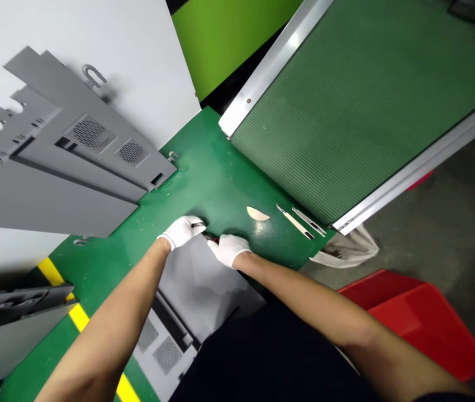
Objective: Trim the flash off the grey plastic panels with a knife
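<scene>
Both my hands wear white gloves and meet at the far edge of a grey plastic panel (198,285) that lies on the green table (212,178) in front of me. My left hand (182,230) is closed, pinching the panel's edge. My right hand (229,249) is closed round a small dark tool with a red part (211,238), its tip against the panel edge between the hands.
Grey vented panels (74,162) are stacked at the left on a white sheet. A green ribbed conveyor (359,95) with metal rails runs at the right. Two slim blades (300,221) and a pale scrap (257,214) lie beside it. A red bin (417,318) stands on the floor.
</scene>
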{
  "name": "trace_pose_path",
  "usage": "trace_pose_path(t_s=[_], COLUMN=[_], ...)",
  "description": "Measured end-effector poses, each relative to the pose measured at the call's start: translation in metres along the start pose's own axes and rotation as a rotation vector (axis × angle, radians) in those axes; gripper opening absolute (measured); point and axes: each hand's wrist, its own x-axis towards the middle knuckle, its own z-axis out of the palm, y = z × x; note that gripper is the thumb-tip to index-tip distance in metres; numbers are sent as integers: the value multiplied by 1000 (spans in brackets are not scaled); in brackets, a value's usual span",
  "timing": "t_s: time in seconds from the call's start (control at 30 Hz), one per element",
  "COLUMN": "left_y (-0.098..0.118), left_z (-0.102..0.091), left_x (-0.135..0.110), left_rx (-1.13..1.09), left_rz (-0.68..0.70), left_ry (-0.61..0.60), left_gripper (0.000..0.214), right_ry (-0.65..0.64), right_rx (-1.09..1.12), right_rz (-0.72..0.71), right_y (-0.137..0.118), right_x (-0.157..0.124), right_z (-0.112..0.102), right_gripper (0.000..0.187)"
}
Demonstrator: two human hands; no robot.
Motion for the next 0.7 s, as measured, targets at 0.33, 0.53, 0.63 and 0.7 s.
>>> trace_pose_path(t_s=[0.33,0.53,0.63,0.7], left_y=[1,2,11,30], left_z=[10,7,4,8], left_x=[12,25,21,17], left_rx=[-246,-374,-362,-298], left_rz=[-282,-399,-383,-348], left_ry=[220,479,618,680], left_gripper=[44,44,42,42], right_ry=[1,6,44,63], right_rx=[-20,-15,85,166], right_rz=[-26,-38,48,109], right_y=[-3,-7,8,28], right_x=[4,13,6,-8], right_z=[-8,-11,-10,-8], right_gripper=[69,67,72,75])
